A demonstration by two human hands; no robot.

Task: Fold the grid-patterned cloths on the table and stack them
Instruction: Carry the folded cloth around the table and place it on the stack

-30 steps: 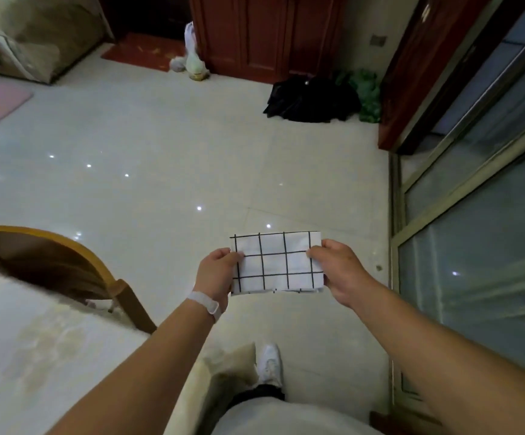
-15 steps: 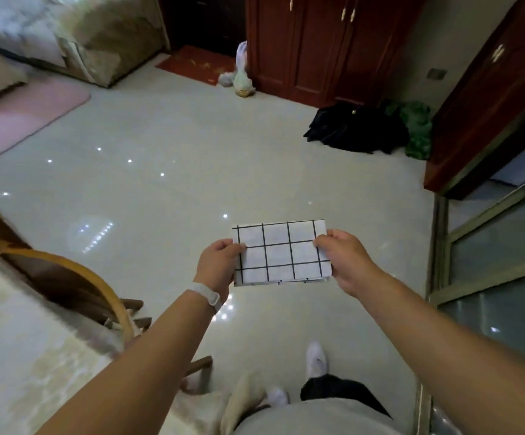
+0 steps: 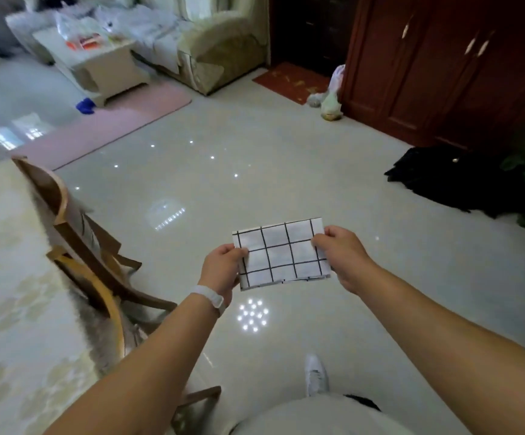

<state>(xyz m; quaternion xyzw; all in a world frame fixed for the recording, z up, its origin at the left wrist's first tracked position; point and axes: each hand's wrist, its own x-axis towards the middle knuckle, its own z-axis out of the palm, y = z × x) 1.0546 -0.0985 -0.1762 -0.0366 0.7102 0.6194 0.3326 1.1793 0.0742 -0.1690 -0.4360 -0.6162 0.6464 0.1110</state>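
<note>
Head view: folded white cloth, black grid; left hand, right hand pinch ends.

L hand & R hand pinch folded grid cloth above floor.

Dim, cool light. White glare dots the glossy floor below and beyond the fingers; left of them the chair blurs; edges bow.

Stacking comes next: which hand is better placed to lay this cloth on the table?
Probably the left hand: it grips the grid-patterned cloth nearer the table; the right hand is farther.
</note>
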